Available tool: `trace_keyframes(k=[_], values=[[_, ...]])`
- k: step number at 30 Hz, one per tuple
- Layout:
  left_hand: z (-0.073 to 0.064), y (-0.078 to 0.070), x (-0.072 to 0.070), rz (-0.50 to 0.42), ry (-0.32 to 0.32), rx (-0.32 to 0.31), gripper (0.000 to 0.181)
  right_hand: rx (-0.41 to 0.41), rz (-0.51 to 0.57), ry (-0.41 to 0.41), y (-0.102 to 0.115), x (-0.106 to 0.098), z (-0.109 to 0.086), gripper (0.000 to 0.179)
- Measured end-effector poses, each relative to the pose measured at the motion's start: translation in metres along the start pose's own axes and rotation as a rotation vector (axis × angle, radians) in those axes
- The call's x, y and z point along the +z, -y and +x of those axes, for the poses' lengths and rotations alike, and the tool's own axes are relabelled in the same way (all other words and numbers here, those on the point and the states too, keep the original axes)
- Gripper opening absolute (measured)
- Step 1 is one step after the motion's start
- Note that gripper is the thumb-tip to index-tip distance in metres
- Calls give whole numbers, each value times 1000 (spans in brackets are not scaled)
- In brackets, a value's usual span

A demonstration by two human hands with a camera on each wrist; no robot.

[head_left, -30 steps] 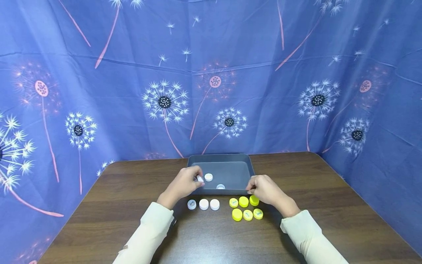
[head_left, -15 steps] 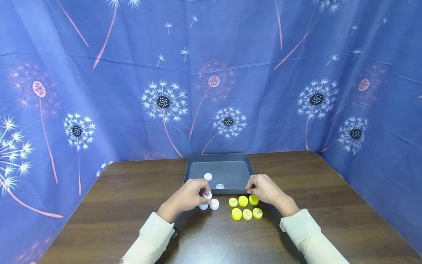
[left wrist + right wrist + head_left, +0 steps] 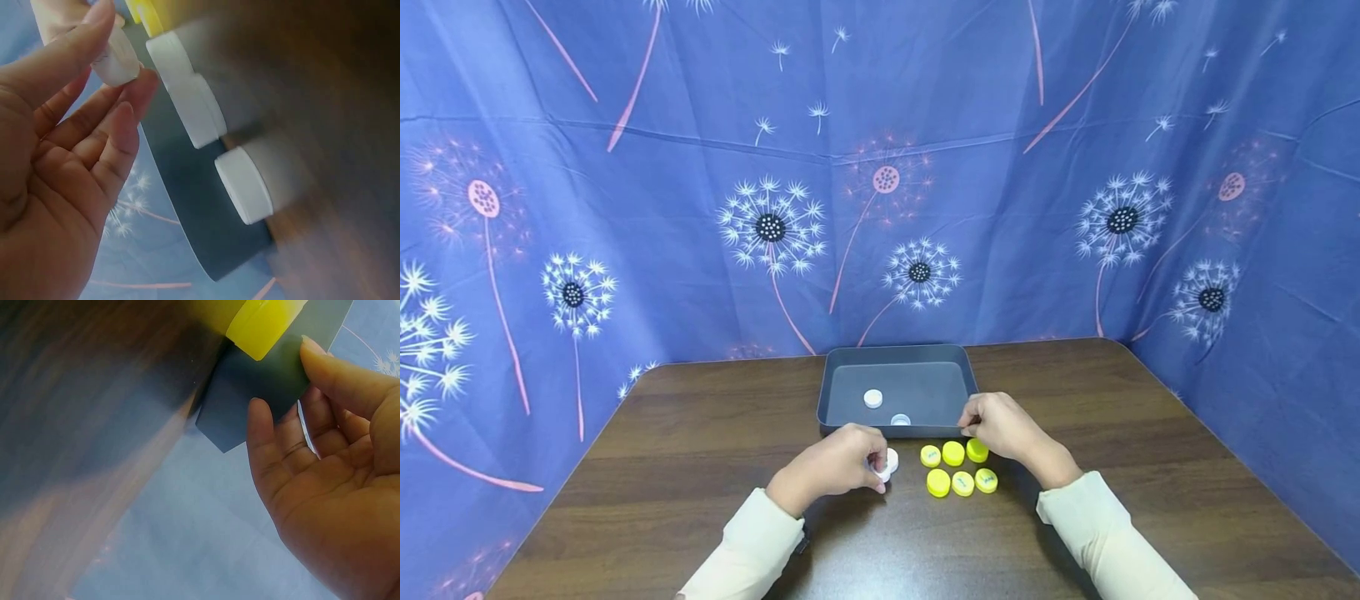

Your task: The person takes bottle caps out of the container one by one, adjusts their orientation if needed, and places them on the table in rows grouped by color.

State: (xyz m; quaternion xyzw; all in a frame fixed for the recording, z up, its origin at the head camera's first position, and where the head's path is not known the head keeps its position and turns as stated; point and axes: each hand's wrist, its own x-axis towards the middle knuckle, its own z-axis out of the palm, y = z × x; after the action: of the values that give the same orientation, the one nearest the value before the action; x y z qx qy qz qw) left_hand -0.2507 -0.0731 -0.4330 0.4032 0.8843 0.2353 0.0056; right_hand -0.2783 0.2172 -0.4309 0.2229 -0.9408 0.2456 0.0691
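Observation:
My left hand (image 3: 838, 462) pinches a white bottle cap (image 3: 117, 59) between thumb and fingers, just in front of the tray. Close by in the left wrist view, white caps (image 3: 244, 185) stand in a row on the table; in the head view the hand covers most of them, though one white cap (image 3: 891, 460) shows past the fingertips. Two more white caps (image 3: 872, 398) lie inside the dark grey tray (image 3: 917, 354). At the tray's front right corner, my right hand (image 3: 1003, 427) grips the rim. Several yellow caps (image 3: 953, 453) sit in two rows beside it.
The brown wooden table (image 3: 662, 467) reaches back to a blue dandelion-print cloth (image 3: 700, 292), which hangs behind and along both sides. The tray stands near the far edge. A dark wrist device (image 3: 802, 540) shows under the left sleeve.
My left hand has brought a white cap from the tray's left side toward me, over the front wall, to the row of white caps. The right hand has stayed at the tray's corner.

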Motion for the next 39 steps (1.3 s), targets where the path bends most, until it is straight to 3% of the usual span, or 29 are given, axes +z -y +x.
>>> trace_keyframes(k=[12,19,39], values=[[6,-20,12,154,49,16,27,4,7,4,0,0,0,18],[6,-22,13,211,70,12,16,-2,7,-3,-2,2,1,18],[6,-22,14,219,80,16,8,20,12,-2,-1,1,1,19]])
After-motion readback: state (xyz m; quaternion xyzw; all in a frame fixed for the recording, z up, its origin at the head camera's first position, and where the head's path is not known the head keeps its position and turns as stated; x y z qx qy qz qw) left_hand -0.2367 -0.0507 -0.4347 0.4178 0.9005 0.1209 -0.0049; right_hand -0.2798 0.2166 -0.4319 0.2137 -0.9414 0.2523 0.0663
